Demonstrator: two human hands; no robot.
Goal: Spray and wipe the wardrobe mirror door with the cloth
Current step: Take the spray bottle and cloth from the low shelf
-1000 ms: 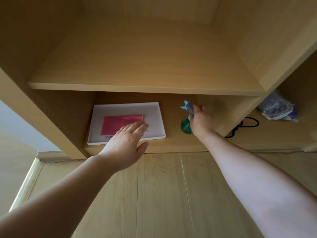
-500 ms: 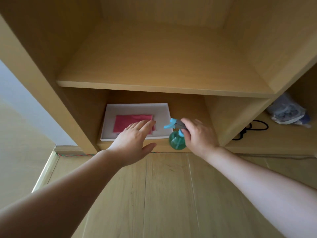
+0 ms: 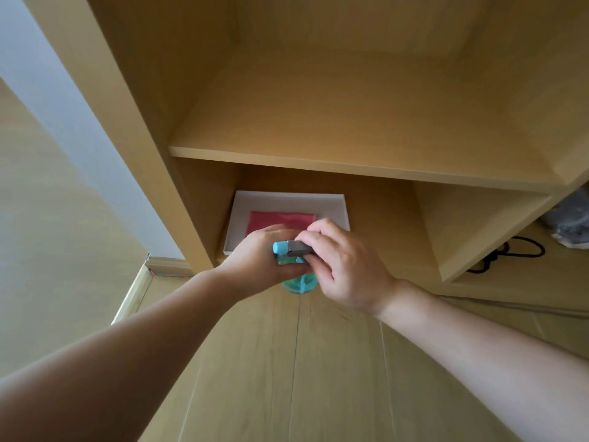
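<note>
A spray bottle with a green body (image 3: pixel 299 284), a grey head and a blue nozzle (image 3: pixel 280 247) is held in front of the lower shelf opening, just above the floor. My right hand (image 3: pixel 345 266) grips its head from the right. My left hand (image 3: pixel 256 260) is wrapped around it from the left, under the nozzle, and hides most of the body. Behind the hands a pink cloth (image 3: pixel 280 218) lies flat in a white tray (image 3: pixel 287 198) on the bottom shelf, partly hidden by my fingers. I cannot make out a mirror door.
The wooden wardrobe has an upper shelf (image 3: pixel 350 167) and a divider (image 3: pixel 478 231) right of the tray's compartment. A black cable (image 3: pixel 510 253) and a plastic bag (image 3: pixel 570 224) lie in the right compartment. Wooden floor (image 3: pixel 302 378) is below; a pale wall (image 3: pixel 63 122) is to the left.
My right hand has carried the spray bottle out of the shelf and to the left. My left hand has moved off the cloth and closed on the bottle. The view has shifted right.
</note>
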